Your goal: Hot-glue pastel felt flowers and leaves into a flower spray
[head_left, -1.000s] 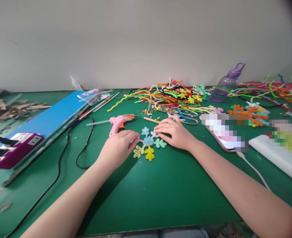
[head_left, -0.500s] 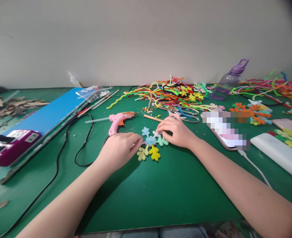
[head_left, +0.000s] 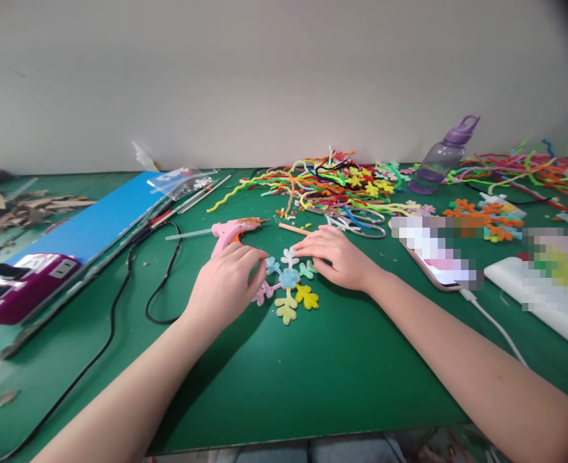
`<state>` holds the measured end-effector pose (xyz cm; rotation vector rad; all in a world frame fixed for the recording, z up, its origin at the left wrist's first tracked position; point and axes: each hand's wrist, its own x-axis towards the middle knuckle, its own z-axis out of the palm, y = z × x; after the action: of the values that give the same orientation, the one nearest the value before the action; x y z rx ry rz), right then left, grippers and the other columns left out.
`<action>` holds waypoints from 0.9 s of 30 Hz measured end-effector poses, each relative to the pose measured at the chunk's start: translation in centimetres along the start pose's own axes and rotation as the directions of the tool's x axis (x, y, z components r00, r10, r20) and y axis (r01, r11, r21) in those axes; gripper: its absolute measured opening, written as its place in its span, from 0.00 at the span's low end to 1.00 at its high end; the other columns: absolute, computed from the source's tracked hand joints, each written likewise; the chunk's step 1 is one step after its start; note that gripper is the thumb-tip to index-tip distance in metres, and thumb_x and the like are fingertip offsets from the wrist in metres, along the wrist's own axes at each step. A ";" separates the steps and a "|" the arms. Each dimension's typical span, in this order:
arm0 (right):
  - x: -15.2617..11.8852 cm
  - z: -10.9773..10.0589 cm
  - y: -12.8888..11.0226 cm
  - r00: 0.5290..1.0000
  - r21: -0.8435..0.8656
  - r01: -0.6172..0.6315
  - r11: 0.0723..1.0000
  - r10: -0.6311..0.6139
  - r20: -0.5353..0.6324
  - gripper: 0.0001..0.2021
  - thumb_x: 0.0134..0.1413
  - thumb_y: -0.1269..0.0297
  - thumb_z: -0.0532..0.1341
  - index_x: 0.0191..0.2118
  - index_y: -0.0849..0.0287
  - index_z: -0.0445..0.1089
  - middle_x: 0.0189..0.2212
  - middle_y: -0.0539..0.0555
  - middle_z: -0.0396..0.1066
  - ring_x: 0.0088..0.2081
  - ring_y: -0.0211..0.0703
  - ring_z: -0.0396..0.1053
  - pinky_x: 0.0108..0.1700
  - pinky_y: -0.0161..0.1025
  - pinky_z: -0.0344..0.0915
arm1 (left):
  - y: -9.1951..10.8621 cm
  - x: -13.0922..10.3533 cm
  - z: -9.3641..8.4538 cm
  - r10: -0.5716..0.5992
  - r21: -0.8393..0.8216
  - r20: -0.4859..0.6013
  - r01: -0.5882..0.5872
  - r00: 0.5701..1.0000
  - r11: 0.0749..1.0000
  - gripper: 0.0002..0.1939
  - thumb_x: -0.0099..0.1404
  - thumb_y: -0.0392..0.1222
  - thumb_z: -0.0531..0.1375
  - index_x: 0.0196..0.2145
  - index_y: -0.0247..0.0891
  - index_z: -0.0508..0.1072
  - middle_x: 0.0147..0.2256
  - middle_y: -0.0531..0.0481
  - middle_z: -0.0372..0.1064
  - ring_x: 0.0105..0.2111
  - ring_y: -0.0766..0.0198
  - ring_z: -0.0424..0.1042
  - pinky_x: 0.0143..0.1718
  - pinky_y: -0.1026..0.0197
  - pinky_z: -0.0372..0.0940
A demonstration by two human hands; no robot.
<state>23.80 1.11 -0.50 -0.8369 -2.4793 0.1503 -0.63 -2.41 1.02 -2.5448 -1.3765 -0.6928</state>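
Note:
A flat snowflake of fuzzy pipe cleaners [head_left: 290, 278] lies on the green table, with a blue centre and branched arms in pink, pale yellow, yellow, green, white and blue. My left hand [head_left: 227, 278] has its curled thumb and forefinger at the blue and pink arms on the left side, partly covering them. At the upper right, my right hand [head_left: 338, 258] has its bent fingers by the white and green arms, fingertips against the edge of the piece. Behind my left hand rests a pink hot glue gun [head_left: 229, 233], its handle partly hidden.
Loose pipe cleaners [head_left: 332, 183] are heaped at the back, near scissors [head_left: 361, 225] and a purple bottle [head_left: 441, 157]. A phone [head_left: 431, 257] and white power bank [head_left: 544, 302] lie right. On the left are a purple power strip [head_left: 28, 283], a black cable [head_left: 113, 321] and a blue board [head_left: 96, 218].
The snowflake has turned counter-clockwise: its white arm has swung to the top and the pink arm now shows at lower left. My left hand has shifted slightly left and up.

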 end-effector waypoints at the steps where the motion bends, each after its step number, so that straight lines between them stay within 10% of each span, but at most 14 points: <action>1: 0.0 0.0 -0.1 1.000 -0.003 -0.007 1.000 0.007 0.012 0.17 0.56 0.74 0.51 0.46 0.53 0.71 0.48 0.50 0.73 0.52 0.42 0.66 0.58 0.50 0.51 | -0.1 0.0 0.0 0.001 0.006 0.011 -0.001 1.000 1.000 0.11 0.67 0.40 0.52 0.39 0.37 0.74 0.36 0.47 0.75 0.41 0.54 0.73 0.38 0.53 0.70; 27: -0.1 0.4 -0.1 0.995 0.051 -0.058 0.997 0.054 0.081 0.18 0.58 0.75 0.51 0.49 0.52 0.69 0.51 0.49 0.71 0.55 0.41 0.64 0.62 0.53 0.44 | -1.2 0.6 1.3 0.204 -0.071 0.119 -0.197 0.972 0.978 0.08 0.67 0.40 0.55 0.38 0.40 0.74 0.37 0.48 0.72 0.38 0.60 0.68 0.43 0.54 0.63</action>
<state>23.59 1.02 -0.85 -0.8950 -2.5152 0.2730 -0.92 -0.83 0.04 -2.7665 -1.1250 -0.5534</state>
